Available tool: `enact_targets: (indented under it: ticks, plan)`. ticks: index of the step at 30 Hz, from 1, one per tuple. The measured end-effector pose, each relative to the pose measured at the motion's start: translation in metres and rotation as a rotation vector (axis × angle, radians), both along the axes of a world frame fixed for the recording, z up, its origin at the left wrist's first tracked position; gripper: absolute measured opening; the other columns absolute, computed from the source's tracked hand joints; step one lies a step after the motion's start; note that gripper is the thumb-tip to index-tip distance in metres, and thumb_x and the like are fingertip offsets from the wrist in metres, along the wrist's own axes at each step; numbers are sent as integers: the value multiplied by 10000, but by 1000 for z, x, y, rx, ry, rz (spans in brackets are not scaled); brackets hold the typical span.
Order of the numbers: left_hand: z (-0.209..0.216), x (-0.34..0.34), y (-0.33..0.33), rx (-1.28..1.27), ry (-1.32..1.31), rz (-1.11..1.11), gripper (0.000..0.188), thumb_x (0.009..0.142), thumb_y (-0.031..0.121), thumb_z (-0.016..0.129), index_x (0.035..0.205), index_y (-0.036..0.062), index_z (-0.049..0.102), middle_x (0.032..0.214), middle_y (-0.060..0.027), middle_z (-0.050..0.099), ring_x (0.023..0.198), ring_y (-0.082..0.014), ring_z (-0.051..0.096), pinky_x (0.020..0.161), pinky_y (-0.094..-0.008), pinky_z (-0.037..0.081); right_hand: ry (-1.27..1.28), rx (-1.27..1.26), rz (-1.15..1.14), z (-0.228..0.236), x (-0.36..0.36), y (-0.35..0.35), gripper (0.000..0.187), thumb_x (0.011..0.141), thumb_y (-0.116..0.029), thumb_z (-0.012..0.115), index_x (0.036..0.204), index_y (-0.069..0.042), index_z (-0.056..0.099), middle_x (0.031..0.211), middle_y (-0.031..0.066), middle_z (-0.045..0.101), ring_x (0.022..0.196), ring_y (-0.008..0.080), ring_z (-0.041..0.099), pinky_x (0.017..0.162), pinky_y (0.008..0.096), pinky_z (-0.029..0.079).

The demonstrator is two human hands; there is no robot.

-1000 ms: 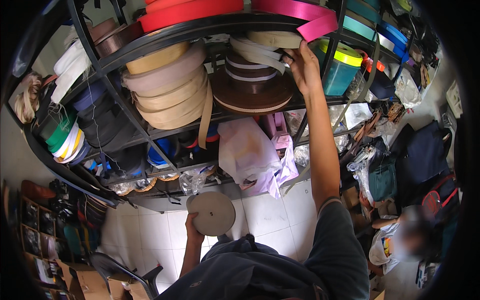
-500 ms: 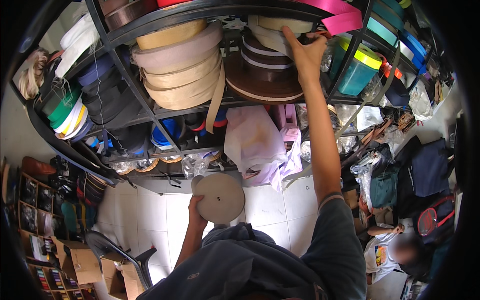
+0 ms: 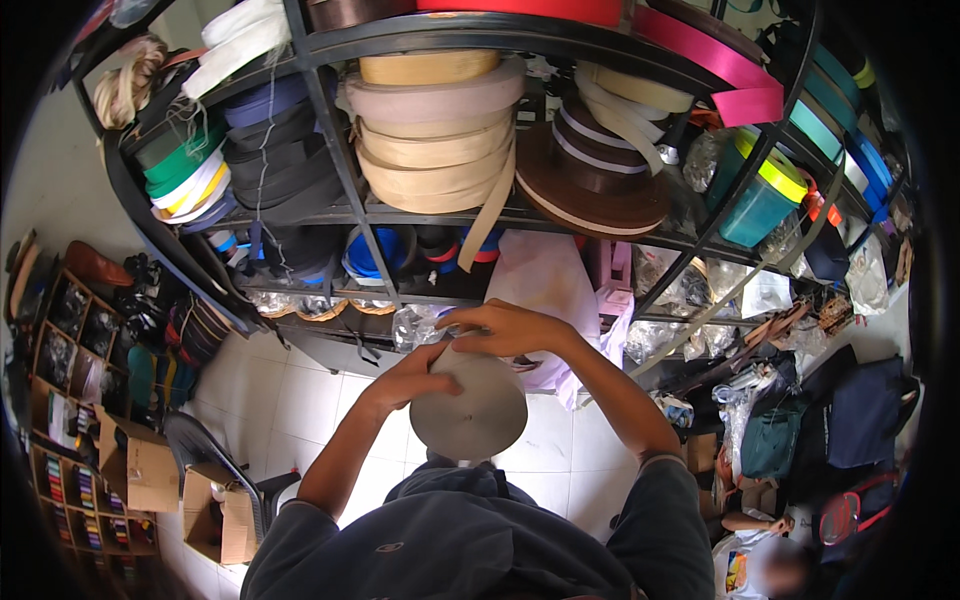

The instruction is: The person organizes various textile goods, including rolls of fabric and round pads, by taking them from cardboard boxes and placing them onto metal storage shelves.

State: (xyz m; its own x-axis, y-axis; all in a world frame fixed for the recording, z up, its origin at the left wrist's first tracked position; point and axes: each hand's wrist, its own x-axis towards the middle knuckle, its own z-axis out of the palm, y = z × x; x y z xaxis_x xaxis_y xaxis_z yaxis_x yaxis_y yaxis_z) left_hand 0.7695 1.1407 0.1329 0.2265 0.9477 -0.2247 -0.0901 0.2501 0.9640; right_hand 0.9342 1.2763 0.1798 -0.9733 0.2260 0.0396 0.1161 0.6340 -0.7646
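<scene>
Left arm: your forearm angles up and inward from the dark grey short sleeve [image 3: 290, 540], elbow out to the side.
Left hand: your left hand [image 3: 408, 380] grips the upper left rim of the flat, disc-shaped grey roll [image 3: 470, 415], thumb laid over its face, fingers toward the far side.
Right arm: your forearm crosses inward from the right, elbow bent.
Right hand: your right hand [image 3: 505, 328] is palm down over the roll's far edge, fingers reaching left, close to the left fingers; you cannot tell from here whether they pinch anything.
Grey roll: it is in front of your chest, above the floor, below the front edge of the black metal rack [image 3: 440, 33].
Middle shelf: stacked beige fabric rolls [image 3: 435, 170] sit left of the wide, dark brown rolls [image 3: 590, 205]; a teal box with a yellow lid [image 3: 750, 205] stands toward the right end.
Lower shelf: a whitish plastic bag [image 3: 540, 270] hangs over the front edge.
Floor: white square tiles [image 3: 540, 430].
Room: a black chair [image 3: 190, 440] and a brown cardboard box [image 3: 215, 520] are at your left; another person in a white top [image 3: 735, 565] is at the lower right.
</scene>
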Motion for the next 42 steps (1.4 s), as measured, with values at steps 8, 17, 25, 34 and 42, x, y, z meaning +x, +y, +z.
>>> enact_targets:
  ticks: [8,17,25,34,42]
  plan:
    - [2,-39,-14,87,168,234,601,644,109,726,1207,51,524,1060,-135,596,964,-215,578,847,-299,466,-42,-5,-15,3,-17,-6,413,815,-333,684,1122,-63,621,844,119,660,732,196,609,720,312,478]
    - [13,-96,-68,289,-190,613,462,758,114,700,1176,16,531,1115,-110,578,1022,-192,549,862,-294,455,339,-115,-265,-27,-57,-64,368,961,-246,487,1265,-42,524,1089,169,621,1052,209,573,889,317,438]
    - [3,-132,-153,372,-330,923,485,784,231,673,1199,26,527,1092,-119,593,991,-219,578,856,-335,479,564,-535,-581,-65,-136,-175,413,999,-321,392,1173,19,551,1063,126,615,989,190,550,905,310,396]
    - [-1,-144,-219,553,-562,1350,572,829,311,626,1302,135,355,1270,-126,437,1177,-266,440,973,-410,398,686,-995,-406,-63,-222,-293,679,874,-234,637,1378,-5,243,1333,163,397,1239,227,404,1026,337,335]
    - [13,-166,-257,640,-96,1241,630,868,298,575,1350,152,196,1318,-163,355,1237,-274,361,1007,-417,339,655,-1239,-547,-27,-254,-307,703,795,-181,695,1374,-74,310,1286,111,445,1171,211,460,955,339,404]
